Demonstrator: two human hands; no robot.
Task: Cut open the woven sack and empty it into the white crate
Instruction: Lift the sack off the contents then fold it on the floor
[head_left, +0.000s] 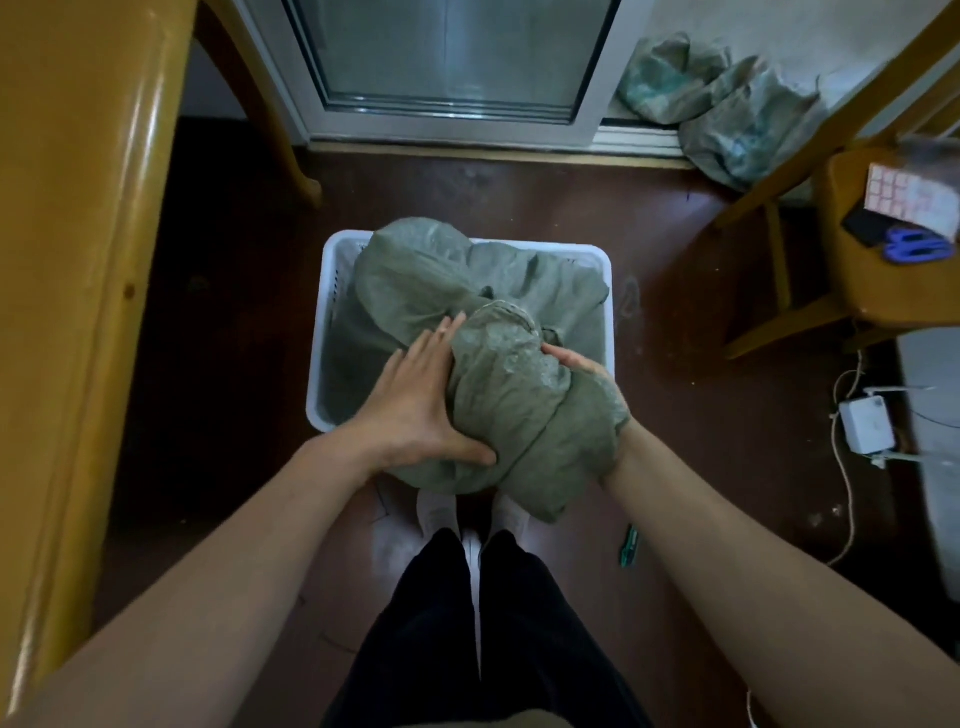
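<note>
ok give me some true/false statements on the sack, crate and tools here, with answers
1. Both hands are on the sack. True: the left hand presses its side and the right hand grips the other side.
2. The sack lies on the floor beside the crate. False: it rests over the crate, overhanging its near rim.
3. A green cutter lies on the floor by the right foot. True.
4. The right hand holds the scissors. False: the scissors lie on the stool at right.
5. More sacks sit by the door. True.
6. The crate is black. False: it is white.
</note>
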